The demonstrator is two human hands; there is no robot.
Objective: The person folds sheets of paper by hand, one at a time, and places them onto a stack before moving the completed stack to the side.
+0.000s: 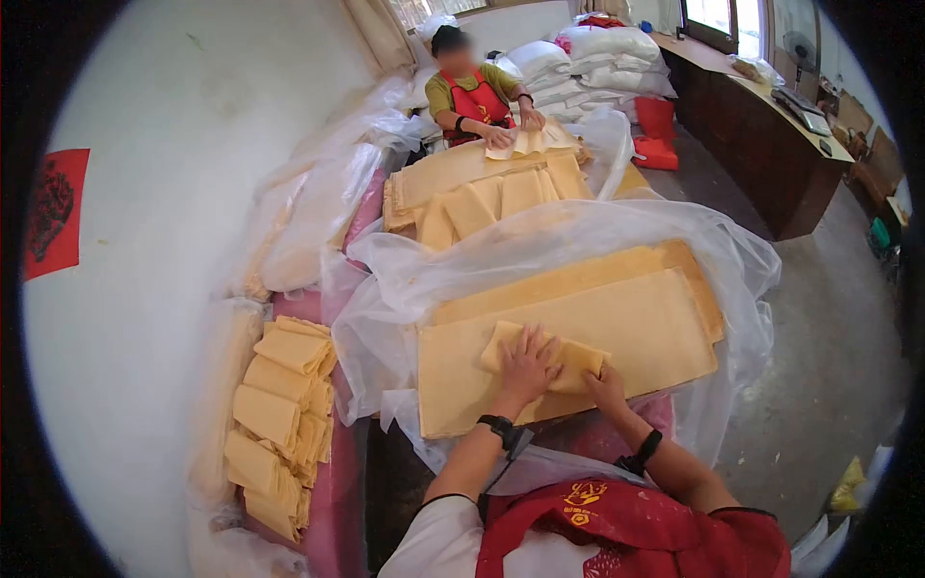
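A thin, pale yellow sheet folded into a flat strip [580, 358] lies on a large sheet of the same colour [462, 371]. My left hand [527, 368] presses on the strip's left half, fingers spread and flat. At its right end, my right hand [605, 387] has its fingers closed on the edge. Beneath, more large sheets form a stack, with a darker yellow layer [559, 289] showing along the far and right sides. Clear plastic film [520, 231] surrounds the stack.
To my left, several folded yellow bundles [265, 412] lie in rows on a pink surface [344, 501]. Across from me a person [470, 96] in a red apron handles another sheet over a second stack [434, 178]. White sacks [612, 77] and a dark wooden counter [752, 135] stand behind.
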